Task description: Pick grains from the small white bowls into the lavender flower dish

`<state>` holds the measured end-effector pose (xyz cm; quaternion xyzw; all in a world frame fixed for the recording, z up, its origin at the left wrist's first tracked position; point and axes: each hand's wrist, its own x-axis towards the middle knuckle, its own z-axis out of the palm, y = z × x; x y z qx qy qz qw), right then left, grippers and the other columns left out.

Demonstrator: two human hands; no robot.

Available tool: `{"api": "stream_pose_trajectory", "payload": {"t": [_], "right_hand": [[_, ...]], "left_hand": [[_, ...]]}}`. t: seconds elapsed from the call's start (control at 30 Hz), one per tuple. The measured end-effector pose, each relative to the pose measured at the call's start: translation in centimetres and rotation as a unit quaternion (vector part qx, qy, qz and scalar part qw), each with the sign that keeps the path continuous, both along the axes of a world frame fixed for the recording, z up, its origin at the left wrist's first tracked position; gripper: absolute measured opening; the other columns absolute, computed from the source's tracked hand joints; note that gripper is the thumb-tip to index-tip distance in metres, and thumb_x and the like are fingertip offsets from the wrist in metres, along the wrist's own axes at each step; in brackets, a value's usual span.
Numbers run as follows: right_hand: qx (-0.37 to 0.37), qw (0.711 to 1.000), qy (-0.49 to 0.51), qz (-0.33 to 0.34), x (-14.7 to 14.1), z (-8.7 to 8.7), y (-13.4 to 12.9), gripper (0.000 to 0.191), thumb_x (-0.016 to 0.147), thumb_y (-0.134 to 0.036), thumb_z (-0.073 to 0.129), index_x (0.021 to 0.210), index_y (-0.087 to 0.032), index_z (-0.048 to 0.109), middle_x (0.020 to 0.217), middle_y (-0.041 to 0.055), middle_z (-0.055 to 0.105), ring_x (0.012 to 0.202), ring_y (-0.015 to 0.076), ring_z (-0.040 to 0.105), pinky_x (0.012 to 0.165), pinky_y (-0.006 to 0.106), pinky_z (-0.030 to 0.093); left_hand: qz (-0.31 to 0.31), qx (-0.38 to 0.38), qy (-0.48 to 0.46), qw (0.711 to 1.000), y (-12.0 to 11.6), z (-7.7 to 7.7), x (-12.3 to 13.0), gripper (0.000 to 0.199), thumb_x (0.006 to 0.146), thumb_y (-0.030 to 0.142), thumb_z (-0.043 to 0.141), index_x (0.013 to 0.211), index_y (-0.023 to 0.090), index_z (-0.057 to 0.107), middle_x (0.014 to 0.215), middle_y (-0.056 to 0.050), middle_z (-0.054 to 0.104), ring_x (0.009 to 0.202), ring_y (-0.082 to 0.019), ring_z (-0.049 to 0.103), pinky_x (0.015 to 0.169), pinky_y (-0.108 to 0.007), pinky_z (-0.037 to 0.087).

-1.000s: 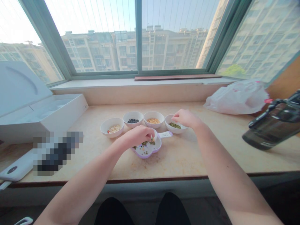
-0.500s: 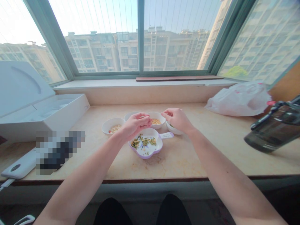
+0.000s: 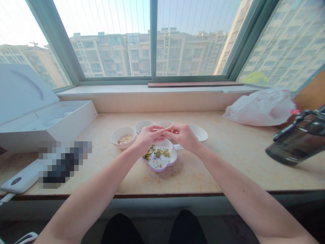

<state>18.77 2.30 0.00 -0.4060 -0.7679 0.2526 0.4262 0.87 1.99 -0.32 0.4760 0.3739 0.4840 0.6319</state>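
My left hand (image 3: 150, 137) hovers over the back left of a white and purple flower-shaped dish (image 3: 158, 167), its fingers curled and pressed together. Against its fingertips, my right hand (image 3: 182, 135) is closed in a pinch. Whatever they hold is too small or hidden to name. Inside the dish lie green and yellowish beans (image 3: 158, 153) in small clusters, with a few scattered grains. Its short handle is partly behind my right hand. Around the far side stand a white bowl (image 3: 116, 139) of pale flakes, two more bowls partly covered by my hands, and a right bowl (image 3: 200, 131).
An open white box (image 3: 68, 120) fills the left side, with a white power bank (image 3: 22, 179) and a blurred dark object nearer. On the right are a plastic bag (image 3: 259, 108) and a dark transparent jug (image 3: 291, 145). The counter's front edge runs before my knees.
My right hand has moved left from the right bowl to my left hand, so their fingertips now meet. The right bowl is more exposed; the back middle one is more covered.
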Motion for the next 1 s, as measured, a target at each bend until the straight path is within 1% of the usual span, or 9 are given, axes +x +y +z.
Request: {"api": "stream_pose_trajectory", "payload": {"t": [0.17,0.3,0.37,0.47,0.5,0.57,0.7,0.87,1.0], "right_hand": [[0.058,0.997,-0.055,0.000,0.4,-0.3,0.4,0.026,0.091,-0.042,0.064,0.086,-0.019,0.077,0.080,0.0033,0.069,0.065,0.0133,0.055,0.066,0.030,0.043],[-0.027,0.999,-0.003,0.023,0.5,-0.2,0.4,0.031,0.094,-0.049,0.059,0.089,-0.020,0.066,0.080,0.0015,0.065,0.065,0.0131,0.053,0.062,0.028,0.041],[-0.115,0.990,0.042,0.070,0.6,0.1,0.3,0.038,0.093,-0.058,0.057,0.087,-0.020,0.060,0.071,-0.0018,0.058,0.057,0.0110,0.045,0.053,0.026,0.034],[-0.211,0.964,0.083,0.142,0.8,0.6,0.2,0.048,0.089,-0.067,0.059,0.077,-0.021,0.053,0.061,-0.0054,0.044,0.051,0.0088,0.031,0.049,0.024,0.025],[-0.228,0.956,0.092,0.158,1.0,0.7,0.2,0.050,0.088,-0.068,0.060,0.075,-0.020,0.052,0.061,-0.0058,0.042,0.052,0.0084,0.030,0.050,0.024,0.025],[-0.248,0.947,0.112,0.173,1.3,1.0,0.3,0.050,0.087,-0.067,0.062,0.075,-0.019,0.052,0.063,-0.0056,0.043,0.053,0.0078,0.029,0.050,0.024,0.023],[-0.259,0.938,0.153,0.170,2.3,1.2,0.6,0.047,0.087,-0.063,0.065,0.078,-0.018,0.054,0.068,-0.0043,0.047,0.054,0.0072,0.030,0.050,0.024,0.021],[-0.241,0.945,0.164,0.149,3.2,1.8,1.0,0.047,0.085,-0.061,0.069,0.075,-0.018,0.054,0.069,-0.0033,0.049,0.056,0.0075,0.032,0.051,0.023,0.024],[-0.227,0.952,0.162,0.126,3.9,2.1,1.4,0.046,0.083,-0.060,0.072,0.076,-0.018,0.056,0.069,-0.0022,0.050,0.057,0.0080,0.032,0.051,0.024,0.024]], "left_hand": [[-0.008,0.023,0.066,0.998,-0.4,0.5,0.0,0.026,0.082,0.023,0.078,0.104,0.011,0.071,0.086,-0.011,0.077,0.083,-0.018,0.074,0.088,-0.035,0.058],[-0.097,0.088,0.184,0.974,-0.7,1.0,-0.7,0.024,0.084,0.027,0.072,0.104,0.013,0.073,0.093,-0.011,0.077,0.089,-0.021,0.073,0.086,-0.035,0.057],[-0.124,0.166,0.315,0.926,-1.0,1.0,-1.1,0.018,0.085,0.025,0.066,0.097,0.015,0.075,0.093,-0.010,0.076,0.089,-0.023,0.072,0.084,-0.035,0.055],[-0.108,0.304,0.512,0.796,-1.6,0.7,-1.4,0.013,0.082,0.017,0.063,0.086,0.017,0.075,0.092,-0.009,0.075,0.091,-0.025,0.069,0.086,-0.036,0.051],[-0.112,0.330,0.547,0.761,-1.8,0.7,-1.4,0.011,0.080,0.016,0.063,0.084,0.017,0.073,0.093,-0.009,0.075,0.092,-0.026,0.069,0.086,-0.035,0.050],[-0.136,0.357,0.584,0.716,-2.1,0.5,-1.3,0.008,0.078,0.014,0.064,0.078,0.017,0.071,0.094,-0.010,0.074,0.093,-0.027,0.068,0.086,-0.034,0.050],[-0.165,0.376,0.617,0.672,-2.2,0.1,-0.7,0.012,0.075,0.008,0.060,0.071,0.016,0.068,0.088,-0.011,0.072,0.090,-0.026,0.067,0.086,-0.033,0.049],[-0.154,0.414,0.646,0.622,-1.7,-1.0,-0.3,0.023,0.075,0.001,0.050,0.069,0.014,0.067,0.086,-0.013,0.072,0.085,-0.026,0.068,0.081,-0.034,0.048],[-0.143,0.437,0.642,0.614,-1.4,-1.6,-0.1,0.027,0.077,-0.001,0.048,0.077,0.014,0.070,0.090,-0.013,0.073,0.087,-0.025,0.069,0.078,-0.031,0.048]]}}
